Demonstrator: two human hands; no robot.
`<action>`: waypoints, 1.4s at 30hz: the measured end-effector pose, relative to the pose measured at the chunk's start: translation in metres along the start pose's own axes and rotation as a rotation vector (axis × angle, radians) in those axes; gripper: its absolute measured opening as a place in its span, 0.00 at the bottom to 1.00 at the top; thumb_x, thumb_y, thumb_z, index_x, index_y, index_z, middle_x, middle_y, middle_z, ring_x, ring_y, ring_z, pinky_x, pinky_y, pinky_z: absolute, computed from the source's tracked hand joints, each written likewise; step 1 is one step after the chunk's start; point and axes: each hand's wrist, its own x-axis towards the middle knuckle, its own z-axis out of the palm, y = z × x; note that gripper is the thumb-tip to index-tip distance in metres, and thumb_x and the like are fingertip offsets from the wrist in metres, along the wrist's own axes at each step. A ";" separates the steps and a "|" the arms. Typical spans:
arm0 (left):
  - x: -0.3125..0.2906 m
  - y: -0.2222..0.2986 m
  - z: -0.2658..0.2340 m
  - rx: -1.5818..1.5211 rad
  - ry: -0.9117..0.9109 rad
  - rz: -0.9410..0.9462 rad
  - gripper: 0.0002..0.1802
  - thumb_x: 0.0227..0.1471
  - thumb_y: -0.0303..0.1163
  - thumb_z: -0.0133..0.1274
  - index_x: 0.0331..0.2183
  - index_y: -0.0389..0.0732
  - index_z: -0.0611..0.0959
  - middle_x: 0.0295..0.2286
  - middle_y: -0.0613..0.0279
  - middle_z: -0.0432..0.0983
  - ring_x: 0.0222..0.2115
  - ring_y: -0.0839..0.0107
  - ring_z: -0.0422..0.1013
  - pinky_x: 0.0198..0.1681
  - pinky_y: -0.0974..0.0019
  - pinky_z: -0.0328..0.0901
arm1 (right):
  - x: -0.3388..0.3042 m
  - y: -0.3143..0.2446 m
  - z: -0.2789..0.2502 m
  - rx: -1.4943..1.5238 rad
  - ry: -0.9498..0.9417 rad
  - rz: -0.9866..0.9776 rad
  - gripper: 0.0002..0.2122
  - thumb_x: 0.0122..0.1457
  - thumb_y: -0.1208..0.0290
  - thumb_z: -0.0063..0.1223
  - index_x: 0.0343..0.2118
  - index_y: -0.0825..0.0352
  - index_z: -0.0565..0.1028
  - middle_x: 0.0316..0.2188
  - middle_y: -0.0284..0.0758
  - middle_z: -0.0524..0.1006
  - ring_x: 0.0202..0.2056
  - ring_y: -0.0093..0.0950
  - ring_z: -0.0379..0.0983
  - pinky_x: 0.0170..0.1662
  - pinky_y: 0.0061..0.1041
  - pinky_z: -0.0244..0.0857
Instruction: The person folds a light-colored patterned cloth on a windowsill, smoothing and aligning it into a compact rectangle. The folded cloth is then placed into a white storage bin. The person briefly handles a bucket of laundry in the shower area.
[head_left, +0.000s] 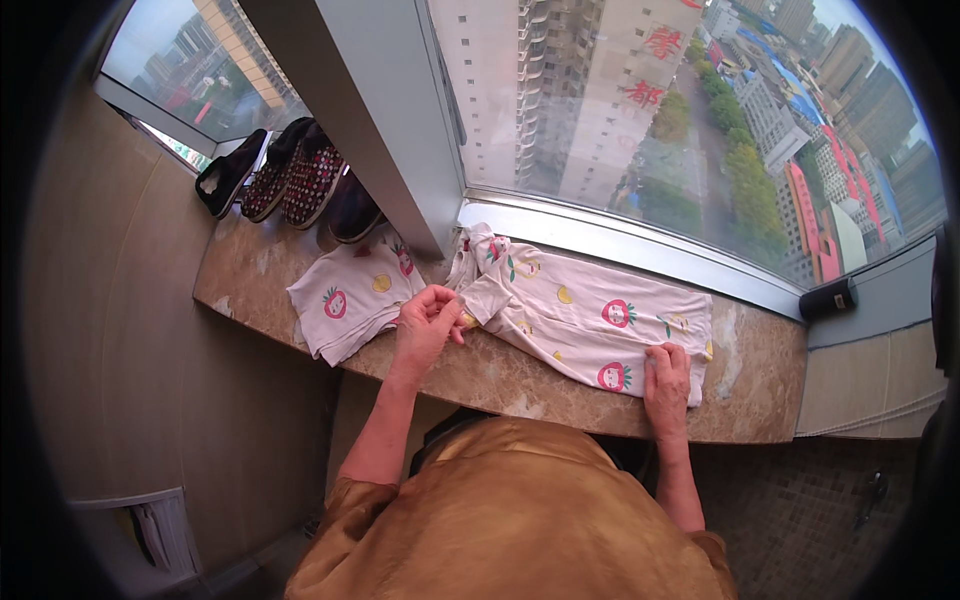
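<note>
A pale pink child's shirt with strawberry and lemon prints lies stretched along the marble windowsill, folded lengthwise, its far side near the window frame. My left hand is closed at the shirt's left end, thumb and fingers pinching the sleeve. At the other end my right hand rests on the cloth near the hem, fingers together and laid out over it. Left of my left hand lies a smaller folded garment in the same print; its exact kind cannot be made out.
Several shoes stand at the sill's far left, behind a grey window post. A dark cylinder sits at the right end by the frame. The marble sill ends at a front edge close to my body. A beaded cord hangs at right.
</note>
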 end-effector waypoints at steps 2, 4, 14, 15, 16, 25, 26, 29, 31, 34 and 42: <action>0.005 -0.021 -0.020 0.445 0.227 0.202 0.13 0.54 0.32 0.62 0.39 0.37 0.79 0.28 0.64 0.77 0.22 0.80 0.70 0.26 0.73 0.67 | 0.001 -0.003 -0.001 -0.021 0.064 0.012 0.13 0.55 0.82 0.56 0.45 0.68 0.74 0.45 0.44 0.72 0.49 0.43 0.68 0.54 0.40 0.62; 0.001 -0.033 -0.026 0.699 0.378 0.260 0.21 0.47 0.35 0.67 0.40 0.37 0.79 0.26 0.65 0.70 0.22 0.76 0.64 0.28 0.69 0.66 | -0.001 0.006 0.000 -0.133 0.129 0.035 0.17 0.57 0.78 0.57 0.51 0.69 0.72 0.48 0.44 0.71 0.52 0.44 0.67 0.56 0.41 0.61; 0.003 -0.031 -0.019 0.847 0.328 0.013 0.22 0.47 0.42 0.66 0.36 0.37 0.77 0.33 0.56 0.74 0.34 0.58 0.72 0.39 0.54 0.66 | 0.011 0.047 0.023 -0.415 0.371 0.525 0.22 0.62 0.56 0.58 0.50 0.69 0.72 0.45 0.45 0.73 0.50 0.46 0.68 0.53 0.44 0.63; 0.003 -0.032 -0.019 0.860 0.311 0.048 0.20 0.47 0.40 0.65 0.35 0.37 0.77 0.32 0.56 0.74 0.34 0.57 0.72 0.39 0.54 0.66 | 0.012 0.049 0.024 -0.390 0.355 0.521 0.20 0.62 0.57 0.58 0.49 0.68 0.73 0.44 0.43 0.73 0.49 0.46 0.69 0.51 0.43 0.64; 0.005 -0.033 -0.020 0.874 0.296 0.087 0.18 0.47 0.38 0.65 0.33 0.38 0.77 0.32 0.55 0.74 0.33 0.57 0.72 0.38 0.54 0.66 | 0.014 0.050 0.025 -0.360 0.341 0.517 0.19 0.62 0.57 0.58 0.47 0.67 0.73 0.44 0.42 0.74 0.47 0.46 0.71 0.49 0.43 0.65; 0.003 -0.044 -0.027 0.733 0.299 0.201 0.09 0.45 0.23 0.60 0.29 0.39 0.76 0.23 0.60 0.70 0.24 0.62 0.68 0.30 0.58 0.63 | 0.014 0.069 0.027 -0.489 0.348 0.359 0.10 0.64 0.63 0.55 0.44 0.61 0.74 0.41 0.38 0.74 0.37 0.44 0.77 0.35 0.40 0.72; -0.003 -0.041 -0.025 0.716 0.299 0.184 0.09 0.45 0.22 0.60 0.29 0.39 0.76 0.22 0.61 0.69 0.23 0.63 0.67 0.29 0.59 0.62 | 0.011 0.080 0.023 -0.507 0.350 0.354 0.10 0.64 0.63 0.55 0.44 0.61 0.74 0.41 0.38 0.74 0.37 0.44 0.77 0.35 0.40 0.72; -0.019 -0.048 -0.023 0.675 0.261 0.095 0.09 0.44 0.21 0.60 0.29 0.39 0.76 0.22 0.60 0.68 0.22 0.66 0.65 0.28 0.60 0.61 | 0.001 0.102 0.008 -0.548 0.360 0.367 0.10 0.65 0.63 0.53 0.45 0.61 0.74 0.41 0.37 0.75 0.37 0.44 0.77 0.35 0.40 0.72; -0.027 -0.054 -0.015 0.715 0.237 0.171 0.10 0.44 0.22 0.61 0.29 0.40 0.76 0.23 0.59 0.69 0.23 0.64 0.66 0.29 0.59 0.62 | -0.001 0.109 0.001 -0.570 0.300 0.444 0.10 0.65 0.62 0.53 0.44 0.61 0.74 0.43 0.38 0.75 0.38 0.45 0.77 0.36 0.41 0.72; -0.038 -0.051 -0.004 0.747 0.181 0.146 0.10 0.44 0.23 0.62 0.30 0.40 0.77 0.23 0.59 0.69 0.25 0.62 0.68 0.30 0.57 0.63 | -0.004 0.119 -0.010 -0.553 0.266 0.476 0.12 0.65 0.63 0.54 0.46 0.63 0.74 0.44 0.40 0.75 0.40 0.46 0.76 0.39 0.42 0.71; -0.048 -0.031 0.014 1.006 0.294 0.518 0.17 0.44 0.24 0.63 0.38 0.40 0.76 0.35 0.55 0.69 0.36 0.56 0.71 0.39 0.54 0.65 | 0.026 0.047 -0.021 -0.594 0.436 0.184 0.18 0.57 0.70 0.62 0.49 0.66 0.73 0.48 0.41 0.72 0.53 0.41 0.66 0.56 0.40 0.60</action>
